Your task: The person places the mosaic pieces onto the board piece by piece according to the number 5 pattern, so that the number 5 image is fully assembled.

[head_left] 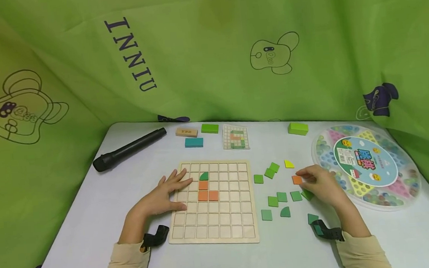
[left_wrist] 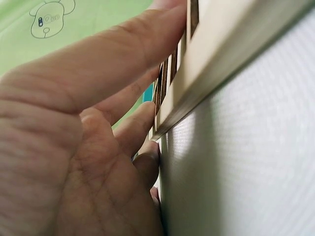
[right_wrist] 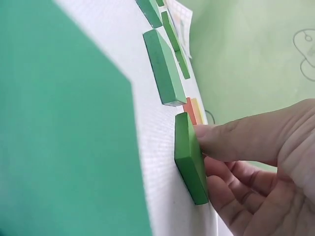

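Observation:
My left hand (head_left: pixel 159 200) rests on the left edge of a wooden grid board (head_left: pixel 236 220), fingers spread; in the left wrist view its fingertips (left_wrist: pixel 147 110) touch the rim. On the board sit a green quarter-circle tile (head_left: pixel 204 176) and several orange square tiles (head_left: pixel 203 196). Right of the board, my right hand (head_left: pixel 320 185) has thumb and index finger at the edges of a loose orange square tile (head_left: pixel 296 180), seemingly pinching it. Partly under that hand lies a green square tile (head_left: pixel 307 194), large in the right wrist view (right_wrist: pixel 189 157).
Several green tiles (head_left: pixel 281 197) and a yellow quarter-circle tile (head_left: pixel 289 164) lie around the right hand. A round game box (head_left: pixel 365 160) stands at the right. Behind the board are a pattern card (head_left: pixel 235 137), coloured blocks (head_left: pixel 194 142) and a black microphone (head_left: pixel 130 150).

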Demonstrator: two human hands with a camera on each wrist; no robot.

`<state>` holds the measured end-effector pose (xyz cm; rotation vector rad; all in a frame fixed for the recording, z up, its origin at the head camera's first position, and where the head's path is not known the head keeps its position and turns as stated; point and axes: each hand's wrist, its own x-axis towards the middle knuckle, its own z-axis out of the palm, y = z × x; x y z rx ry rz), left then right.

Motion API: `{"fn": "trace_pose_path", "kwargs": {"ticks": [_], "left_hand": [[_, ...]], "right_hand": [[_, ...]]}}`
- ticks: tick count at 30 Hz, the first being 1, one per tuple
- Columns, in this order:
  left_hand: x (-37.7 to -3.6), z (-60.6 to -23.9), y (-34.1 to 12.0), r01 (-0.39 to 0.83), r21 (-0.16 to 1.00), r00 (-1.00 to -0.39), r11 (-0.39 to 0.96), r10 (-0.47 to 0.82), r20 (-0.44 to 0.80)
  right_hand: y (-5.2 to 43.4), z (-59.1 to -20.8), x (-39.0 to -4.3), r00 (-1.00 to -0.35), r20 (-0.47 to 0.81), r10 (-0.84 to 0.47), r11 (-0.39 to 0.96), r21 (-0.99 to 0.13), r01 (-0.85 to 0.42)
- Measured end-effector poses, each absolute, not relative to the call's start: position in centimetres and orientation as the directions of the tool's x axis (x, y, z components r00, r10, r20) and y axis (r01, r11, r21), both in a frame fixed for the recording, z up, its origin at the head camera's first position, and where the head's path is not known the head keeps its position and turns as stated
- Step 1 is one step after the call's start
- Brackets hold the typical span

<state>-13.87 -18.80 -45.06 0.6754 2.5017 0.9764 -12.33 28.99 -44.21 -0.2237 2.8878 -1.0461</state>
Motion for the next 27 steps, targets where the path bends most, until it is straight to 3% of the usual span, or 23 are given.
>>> {"fn": "trace_pose_path", "kwargs": {"ticks": [4,10,18,23,27], "left_hand": [[-13.8,-45.1,-18.9,0.297,0.703,-0.817,0.647,0.553,-0.164],[-13.8,-45.0,-18.8,0.302,0.7,-0.813,0.648,0.558,-0.165],[-14.0,-44.7,-18.8,0.339,0.695,-0.806,0.635,0.577,-0.134],[-13.9,-44.8,-18.9,0.322,0.702,-0.811,0.635,0.568,-0.142],[-13.7,-44.8,-18.8,0.305,0.699,-0.815,0.647,0.557,-0.16]], "right_hand": [[28.8,-44.3,-12.3,-0.99,-0.005,-0.143,0.785,-0.61,-0.111],[26.5,-43.3,-11.4,-0.989,-0.003,-0.15,0.753,-0.649,-0.112],[19.6,-42.6,-10.7,-0.955,0.098,-0.279,0.635,-0.727,-0.26],[15.3,-42.6,-11.4,-0.91,0.057,-0.41,0.559,-0.773,-0.3],[12.9,-43.3,-12.2,-0.872,-0.006,-0.49,0.575,-0.753,-0.318]]}}
